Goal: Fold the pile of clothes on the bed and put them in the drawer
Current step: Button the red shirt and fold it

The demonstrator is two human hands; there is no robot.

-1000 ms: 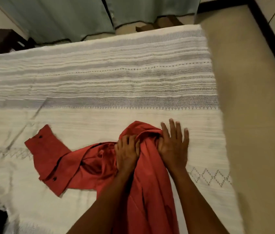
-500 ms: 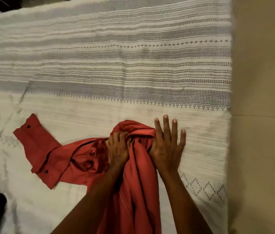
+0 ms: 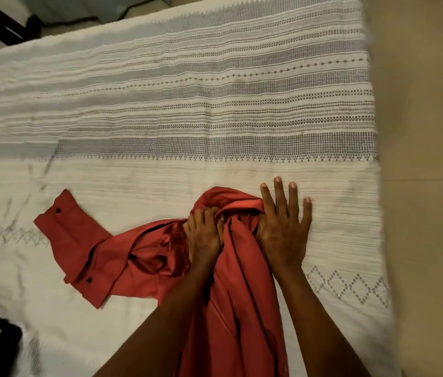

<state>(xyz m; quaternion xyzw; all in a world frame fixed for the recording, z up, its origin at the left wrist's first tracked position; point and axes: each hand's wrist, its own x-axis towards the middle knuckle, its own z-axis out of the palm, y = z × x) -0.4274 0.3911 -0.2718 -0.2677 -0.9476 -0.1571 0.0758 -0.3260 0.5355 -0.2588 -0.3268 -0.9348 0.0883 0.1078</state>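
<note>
The red shirt lies bunched on the near part of the bed, 1 cuffed sleeve trailing left. The left hand clutches its gathered cloth; the right hand presses flat, fingers straight, beside it. Light, limp fabric that will likely slump and crease: best taken by the shoulders or collar.

Your left hand was curled, its fingers bunching the red shirt in a tight grip, forearm running in from the lower edge. Your right hand lay flat beside it, palm down, fingers straight and slightly spread, its thumb side pressed against the cloth, forearm angling in from the lower right.
</note>
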